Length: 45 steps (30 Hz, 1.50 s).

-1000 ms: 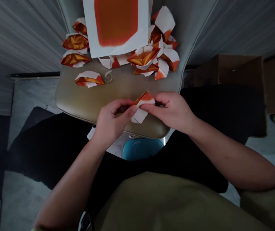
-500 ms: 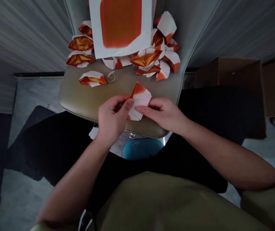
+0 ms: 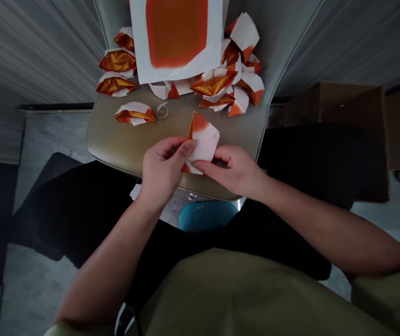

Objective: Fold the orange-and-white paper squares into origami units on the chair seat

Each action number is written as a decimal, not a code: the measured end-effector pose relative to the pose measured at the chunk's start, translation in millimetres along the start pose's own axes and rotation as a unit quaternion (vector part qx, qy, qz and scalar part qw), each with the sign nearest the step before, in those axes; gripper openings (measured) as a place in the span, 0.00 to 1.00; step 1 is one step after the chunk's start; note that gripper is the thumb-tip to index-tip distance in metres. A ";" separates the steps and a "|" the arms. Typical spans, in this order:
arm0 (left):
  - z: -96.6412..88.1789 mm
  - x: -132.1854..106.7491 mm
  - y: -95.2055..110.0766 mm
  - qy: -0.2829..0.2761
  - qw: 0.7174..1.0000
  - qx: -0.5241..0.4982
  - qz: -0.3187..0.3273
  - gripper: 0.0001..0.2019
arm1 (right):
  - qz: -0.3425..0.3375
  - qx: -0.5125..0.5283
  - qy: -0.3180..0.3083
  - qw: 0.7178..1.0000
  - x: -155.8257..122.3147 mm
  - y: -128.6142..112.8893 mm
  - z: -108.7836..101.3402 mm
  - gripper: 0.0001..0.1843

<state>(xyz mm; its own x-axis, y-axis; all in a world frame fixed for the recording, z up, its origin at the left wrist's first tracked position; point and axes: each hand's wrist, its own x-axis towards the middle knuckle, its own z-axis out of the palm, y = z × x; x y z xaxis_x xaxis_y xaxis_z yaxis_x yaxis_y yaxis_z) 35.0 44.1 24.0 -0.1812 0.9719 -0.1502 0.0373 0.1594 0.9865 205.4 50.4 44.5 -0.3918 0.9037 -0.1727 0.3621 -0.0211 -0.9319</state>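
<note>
Both my hands pinch one folded paper piece (image 3: 204, 140), white with an orange tip, over the near edge of a tan chair seat (image 3: 122, 140). My left hand (image 3: 161, 170) grips its left side with thumb and fingers closed. My right hand (image 3: 236, 170) holds its lower right side, fingers closed under it. The piece stands tilted, orange point up.
Several folded orange-and-white paper pieces lie on the seat: one (image 3: 135, 114) at the left, a stack (image 3: 115, 70) behind it, a heap (image 3: 235, 79) at the right. A flat sheet (image 3: 177, 37) with an orange square leans at the back. A small paper curl (image 3: 162, 109) lies nearby. A cardboard box (image 3: 343, 116) stands right.
The paper piece has been turned from lying low between my fingers to standing more upright with its orange tip raised. My right hand slid lower and nearer.
</note>
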 end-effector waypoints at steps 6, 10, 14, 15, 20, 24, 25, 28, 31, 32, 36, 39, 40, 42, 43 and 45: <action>3.7 4.2 1.7 -0.025 0.997 -0.073 -0.027 0.15 | -0.001 0.054 -0.013 0.998 0.1 -1.9 -1.6 0.22; 6.4 5.2 0.5 -0.020 0.995 -0.092 -0.041 0.18 | -0.053 0.126 0.018 0.990 3.2 -5.1 -11.7 0.25; 12.3 -0.2 -2.3 -0.049 0.996 -0.077 -0.003 0.16 | -0.071 0.151 0.035 0.985 6.0 -4.3 -15.0 0.18; 13.8 -1.8 -2.4 -0.046 0.997 -0.060 0.011 0.15 | -0.068 0.145 0.041 0.986 6.5 -3.2 -14.4 0.16; 14.3 -7.8 0.4 -0.047 0.994 0.043 0.094 0.07 | -0.050 0.098 0.056 0.992 7.5 2.4 -9.8 0.17; 9.4 -12.1 3.9 -0.040 0.963 0.152 0.217 0.07 | -0.040 0.073 0.059 0.995 6.7 3.1 -9.6 0.18; 8.5 -13.3 5.0 -0.041 0.959 0.169 0.223 0.08 | -0.039 0.074 0.054 0.995 6.4 2.8 -9.9 0.18; 6.4 -16.4 8.3 -0.056 0.960 0.181 0.204 0.10 | -0.040 0.085 0.031 0.995 6.5 1.7 -10.9 0.22; 4.6 -18.0 10.2 -0.071 0.961 0.170 0.206 0.11 | -0.026 0.074 0.041 0.996 8.0 0.8 -10.9 0.23; 4.0 -18.2 10.5 -0.079 0.960 0.163 0.211 0.12 | -0.021 0.066 0.049 0.996 8.6 0.6 -10.7 0.23; 2.8 -17.7 11.1 -0.089 0.957 0.161 0.225 0.12 | -0.014 0.057 0.052 0.997 9.9 -0.2 -10.8 0.19; 3.5 -16.8 11.5 -0.085 0.957 0.174 0.218 0.11 | -0.009 0.046 0.054 0.997 9.4 -0.3 -11.8 0.12; 3.8 -16.7 11.1 -0.085 0.956 0.181 0.216 0.11 | -0.012 0.038 0.056 0.998 9.2 0.0 -12.0 0.10; 4.1 -16.7 8.7 -0.077 0.946 0.215 0.229 0.11 | -0.020 0.019 0.061 0.998 9.0 1.5 -11.7 0.06; 4.2 -16.9 6.6 -0.067 0.937 0.239 0.246 0.11 | -0.024 0.007 0.063 0.998 8.9 2.8 -11.0 0.05; 4.8 -17.3 0.7 -0.046 0.912 0.296 0.281 0.12 | -0.029 -0.029 0.073 0.996 9.0 5.9 -8.8 0.05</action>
<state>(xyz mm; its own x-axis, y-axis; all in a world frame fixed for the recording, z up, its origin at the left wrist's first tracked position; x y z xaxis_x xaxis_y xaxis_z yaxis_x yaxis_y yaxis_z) 42.9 28.3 27.0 0.1131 0.9347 0.3371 0.6276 -0.3302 0.7051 211.5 62.2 40.2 -0.2885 0.9552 -0.0662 0.3920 0.0548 -0.9183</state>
